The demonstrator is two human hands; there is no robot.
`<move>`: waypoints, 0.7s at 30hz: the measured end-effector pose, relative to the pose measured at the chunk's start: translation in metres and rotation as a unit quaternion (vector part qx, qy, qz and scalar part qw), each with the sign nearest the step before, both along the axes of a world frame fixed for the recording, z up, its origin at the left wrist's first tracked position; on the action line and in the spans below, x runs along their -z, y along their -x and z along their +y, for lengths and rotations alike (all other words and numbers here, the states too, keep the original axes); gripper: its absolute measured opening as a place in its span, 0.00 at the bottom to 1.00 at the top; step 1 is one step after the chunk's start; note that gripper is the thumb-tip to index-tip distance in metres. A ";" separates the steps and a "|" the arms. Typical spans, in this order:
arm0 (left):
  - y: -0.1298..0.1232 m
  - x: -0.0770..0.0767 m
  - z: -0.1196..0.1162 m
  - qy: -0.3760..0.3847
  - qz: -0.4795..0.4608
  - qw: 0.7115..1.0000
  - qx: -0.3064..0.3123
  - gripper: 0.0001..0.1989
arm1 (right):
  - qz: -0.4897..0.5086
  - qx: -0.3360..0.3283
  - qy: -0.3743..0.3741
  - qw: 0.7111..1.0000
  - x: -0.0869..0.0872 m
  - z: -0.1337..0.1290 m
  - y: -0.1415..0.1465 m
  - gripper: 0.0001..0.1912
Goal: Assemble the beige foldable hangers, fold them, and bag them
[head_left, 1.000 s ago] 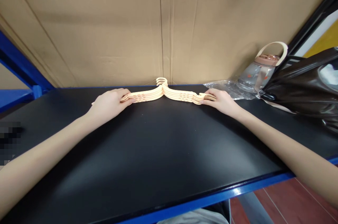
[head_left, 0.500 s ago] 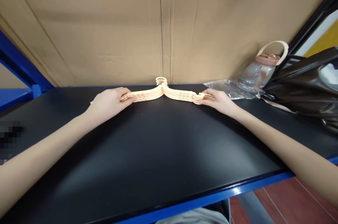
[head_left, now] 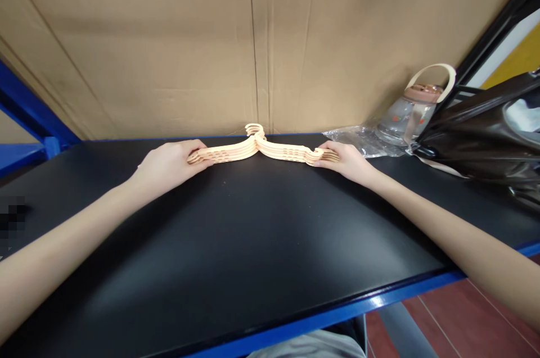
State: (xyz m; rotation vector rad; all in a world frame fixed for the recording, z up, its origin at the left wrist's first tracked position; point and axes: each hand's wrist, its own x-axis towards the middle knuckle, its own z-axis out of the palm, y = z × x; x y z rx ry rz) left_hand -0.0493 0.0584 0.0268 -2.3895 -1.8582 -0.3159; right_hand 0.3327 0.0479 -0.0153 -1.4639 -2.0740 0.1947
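A stack of several cream-coloured clothes hangers [head_left: 282,151] lies flat near the back of the black tabletop, with the hooks pointing to the cardboard behind. My left hand [head_left: 171,166] is closed around the left ends of the hangers, thumb on the near side and fingers at the far side. On the other end, my right hand [head_left: 346,160] pinches the right tips just past their notches. The hangers are nested closely, and their outermost ends are partly hidden by my fingers.
The black tabletop [head_left: 253,240] has a blue metal edge. A cardboard sheet [head_left: 169,43] stands upright behind it. At the back right are a clear plastic bag [head_left: 358,141], a transparent bottle [head_left: 407,116] with a handle, and a dark glossy bag [head_left: 481,139].
The camera view has shifted slightly, moving the scene a little to the left. Both hands keep hold of the hanger stack, which looks unmoved on the table.
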 end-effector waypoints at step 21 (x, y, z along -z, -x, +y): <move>0.001 0.011 0.008 -0.030 -0.001 0.999 0.036 0.14 | -0.013 0.020 0.028 0.999 -0.009 -0.003 -0.005 0.18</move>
